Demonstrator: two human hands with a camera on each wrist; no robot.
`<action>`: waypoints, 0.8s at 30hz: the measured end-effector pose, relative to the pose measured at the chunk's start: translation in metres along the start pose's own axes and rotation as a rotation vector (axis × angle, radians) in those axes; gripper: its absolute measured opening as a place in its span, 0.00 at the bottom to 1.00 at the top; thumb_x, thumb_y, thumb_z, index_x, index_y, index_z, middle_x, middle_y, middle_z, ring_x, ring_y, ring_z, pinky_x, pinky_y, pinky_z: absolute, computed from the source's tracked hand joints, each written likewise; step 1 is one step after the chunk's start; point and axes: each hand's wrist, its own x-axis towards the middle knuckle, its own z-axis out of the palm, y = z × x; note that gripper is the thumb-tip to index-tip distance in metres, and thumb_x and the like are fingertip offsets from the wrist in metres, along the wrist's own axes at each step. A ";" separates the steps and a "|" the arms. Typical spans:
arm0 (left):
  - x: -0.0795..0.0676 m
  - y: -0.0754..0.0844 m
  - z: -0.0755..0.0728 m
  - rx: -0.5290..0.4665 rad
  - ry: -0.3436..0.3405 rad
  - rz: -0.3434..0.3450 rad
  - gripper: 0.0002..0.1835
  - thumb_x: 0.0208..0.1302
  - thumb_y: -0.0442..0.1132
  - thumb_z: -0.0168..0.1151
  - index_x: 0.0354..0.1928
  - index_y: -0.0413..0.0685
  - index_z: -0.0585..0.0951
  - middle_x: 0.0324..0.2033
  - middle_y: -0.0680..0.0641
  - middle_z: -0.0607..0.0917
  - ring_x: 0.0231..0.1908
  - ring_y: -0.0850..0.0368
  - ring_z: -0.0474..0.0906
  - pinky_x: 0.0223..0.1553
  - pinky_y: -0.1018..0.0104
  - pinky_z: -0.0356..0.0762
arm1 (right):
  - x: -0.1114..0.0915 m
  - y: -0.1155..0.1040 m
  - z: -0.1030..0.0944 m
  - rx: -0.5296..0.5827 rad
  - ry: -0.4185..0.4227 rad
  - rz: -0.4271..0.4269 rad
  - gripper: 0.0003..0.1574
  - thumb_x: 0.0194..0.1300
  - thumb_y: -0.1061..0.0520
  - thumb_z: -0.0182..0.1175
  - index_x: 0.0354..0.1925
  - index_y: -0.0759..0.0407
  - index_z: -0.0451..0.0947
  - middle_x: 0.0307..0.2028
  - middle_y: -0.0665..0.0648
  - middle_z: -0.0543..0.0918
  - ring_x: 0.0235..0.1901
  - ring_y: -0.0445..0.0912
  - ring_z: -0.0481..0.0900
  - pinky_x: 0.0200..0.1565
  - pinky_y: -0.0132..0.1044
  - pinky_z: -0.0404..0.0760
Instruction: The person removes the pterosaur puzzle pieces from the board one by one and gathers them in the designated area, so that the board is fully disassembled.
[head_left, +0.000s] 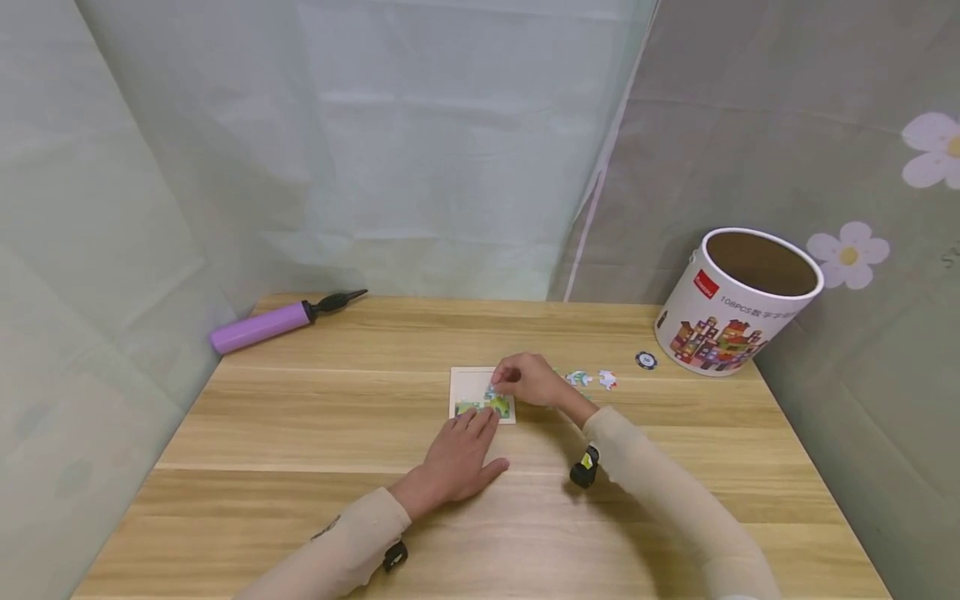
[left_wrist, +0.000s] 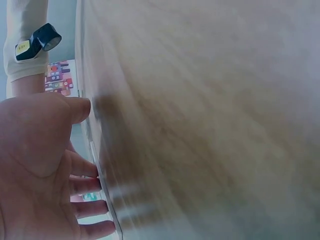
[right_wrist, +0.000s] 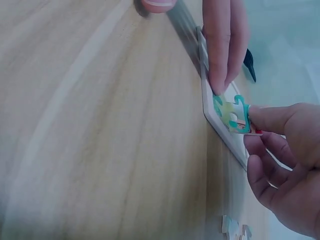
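Cream sleeves (head_left: 663,483) cover both arms, and the two hands meet at a small puzzle board (head_left: 468,383) on a wooden table (head_left: 315,450). The left hand (head_left: 459,458) has its fingers out straight, with the fingertips at the near edge of the board and the thumb sticking out to the right. Right by those fingertips, green and blue puzzle pieces (head_left: 498,406) lie in the board. The right hand (head_left: 531,382) is over the right side of the board. It pinches one puzzle piece (right_wrist: 243,111) with its thumb and fingers, close to the pieces in the board. Just to the right of that hand, loose pieces (head_left: 607,379) lie on the table. Farther right is a round chip (head_left: 646,360), and past it stands a big white bucket (head_left: 738,333) with toy buildings drawn on it. Well to the left of both hands, near the back, lies a purple pump (head_left: 262,327) with a black tip.
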 end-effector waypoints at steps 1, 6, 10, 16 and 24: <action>0.000 0.000 0.000 -0.003 0.003 0.001 0.41 0.76 0.62 0.50 0.76 0.38 0.64 0.75 0.39 0.66 0.73 0.40 0.62 0.70 0.44 0.65 | -0.001 0.000 0.000 0.002 0.002 -0.017 0.02 0.68 0.60 0.68 0.38 0.56 0.87 0.34 0.49 0.88 0.34 0.39 0.82 0.42 0.34 0.81; 0.000 -0.001 -0.001 -0.015 0.009 0.002 0.40 0.76 0.62 0.51 0.76 0.38 0.65 0.75 0.39 0.66 0.73 0.39 0.63 0.70 0.43 0.65 | -0.003 -0.001 0.000 -0.039 0.002 -0.073 0.06 0.69 0.61 0.66 0.42 0.56 0.90 0.41 0.51 0.91 0.38 0.39 0.84 0.44 0.35 0.82; 0.001 -0.002 0.000 -0.013 0.007 0.003 0.41 0.76 0.62 0.50 0.76 0.38 0.65 0.75 0.40 0.66 0.73 0.40 0.63 0.70 0.43 0.65 | 0.000 -0.001 0.001 -0.116 -0.014 -0.049 0.07 0.70 0.60 0.66 0.42 0.55 0.90 0.41 0.50 0.91 0.39 0.40 0.84 0.44 0.35 0.82; 0.001 -0.001 -0.002 -0.012 0.010 0.015 0.40 0.76 0.62 0.51 0.76 0.38 0.65 0.75 0.39 0.66 0.73 0.40 0.63 0.68 0.43 0.66 | 0.008 0.003 0.001 -0.127 -0.055 -0.033 0.07 0.70 0.59 0.65 0.40 0.51 0.91 0.40 0.48 0.90 0.39 0.40 0.85 0.45 0.37 0.83; -0.001 -0.001 -0.003 0.004 0.009 0.013 0.40 0.75 0.62 0.51 0.76 0.38 0.65 0.74 0.40 0.67 0.73 0.41 0.63 0.69 0.44 0.66 | -0.014 0.008 -0.025 -0.009 0.011 -0.016 0.07 0.71 0.56 0.65 0.44 0.54 0.89 0.41 0.48 0.89 0.40 0.41 0.84 0.48 0.40 0.83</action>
